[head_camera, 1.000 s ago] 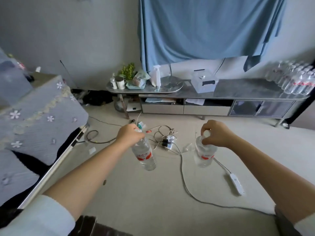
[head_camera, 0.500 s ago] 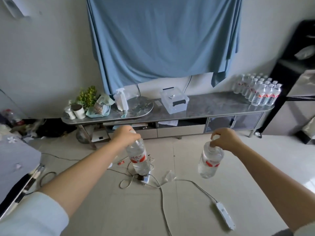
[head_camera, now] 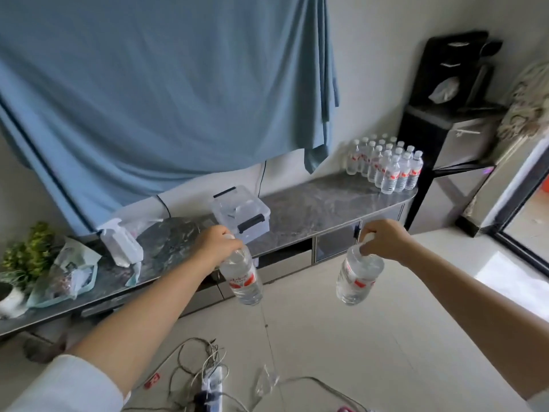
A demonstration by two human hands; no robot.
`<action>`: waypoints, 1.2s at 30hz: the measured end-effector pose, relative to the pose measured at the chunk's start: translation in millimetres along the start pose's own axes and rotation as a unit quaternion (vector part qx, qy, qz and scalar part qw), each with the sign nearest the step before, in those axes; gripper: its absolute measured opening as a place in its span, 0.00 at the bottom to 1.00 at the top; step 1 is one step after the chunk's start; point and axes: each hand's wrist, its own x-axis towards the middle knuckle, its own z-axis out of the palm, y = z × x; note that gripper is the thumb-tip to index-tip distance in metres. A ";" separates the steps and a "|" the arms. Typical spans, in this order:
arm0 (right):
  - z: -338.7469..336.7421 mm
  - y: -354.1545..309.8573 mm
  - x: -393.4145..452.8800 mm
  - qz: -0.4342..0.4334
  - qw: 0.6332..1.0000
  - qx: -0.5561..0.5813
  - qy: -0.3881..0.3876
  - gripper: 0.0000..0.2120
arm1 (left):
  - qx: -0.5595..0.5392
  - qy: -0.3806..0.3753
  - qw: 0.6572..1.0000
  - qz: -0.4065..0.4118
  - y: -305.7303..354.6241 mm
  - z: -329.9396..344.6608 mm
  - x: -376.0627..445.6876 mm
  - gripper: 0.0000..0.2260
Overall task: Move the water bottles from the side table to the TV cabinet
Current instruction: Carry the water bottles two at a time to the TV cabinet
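The TV cabinet [head_camera: 320,200] is seen nearer and larger than half a second ago. Two water bottles are carried above the floor: one [head_camera: 242,278] is gripped at the neck by the left hand [head_camera: 215,248], one [head_camera: 358,278] by the right hand [head_camera: 383,240]. Both hang cap-up, long axes near vertical, slightly tilted. A cluster of bottles [head_camera: 386,163], too crowded to be counted, stands on the cabinet's right end.

Both forearms are stretched forward, bare below white sleeves. The left hand [head_camera: 214,246] and right hand [head_camera: 383,239] are each curled downward, knuckles up, gripping something by its top.
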 end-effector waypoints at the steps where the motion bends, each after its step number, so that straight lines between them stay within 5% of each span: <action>1: -9.3 9.0 22.4 -0.001 1.000 0.000 0.001 0.06 | -0.006 -0.001 1.000 -0.002 14.0 11.0 20.9 0.06; 5: -46.0 35.1 88.5 -0.010 0.999 -0.039 -0.017 0.11 | -0.020 -0.013 1.000 -0.005 73.4 43.6 82.2 0.13; 16: -111.8 79.9 229.0 -0.022 0.992 -0.120 0.010 0.09 | -0.045 -0.013 0.999 0.026 197.2 105.9 206.0 0.05; 29: -161.5 112.6 441.6 0.031 0.984 -0.142 -0.101 0.08 | -0.039 -0.147 0.980 0.126 331.7 169.0 409.1 0.12; 36: -189.3 142.1 543.8 0.069 0.988 -0.111 -0.078 0.07 | -0.049 -0.180 0.975 0.120 408.2 211.9 504.1 0.12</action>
